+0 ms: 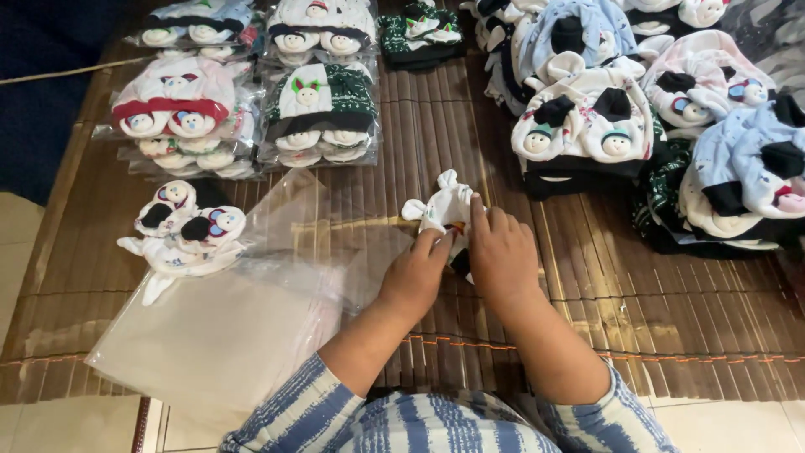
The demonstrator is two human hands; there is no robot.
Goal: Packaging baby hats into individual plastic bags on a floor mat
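Both hands meet at the middle of the brown slatted bamboo mat [436, 126]: the left hand [417, 277] and right hand [501, 256] have their fingers closed on a small white knitted baby set with knotted ears [442, 208]. At nine o'clock of them lies a stack of clear plastic bags [226, 327]; at two o'clock, a heap of unpacked baby sets [587, 117].
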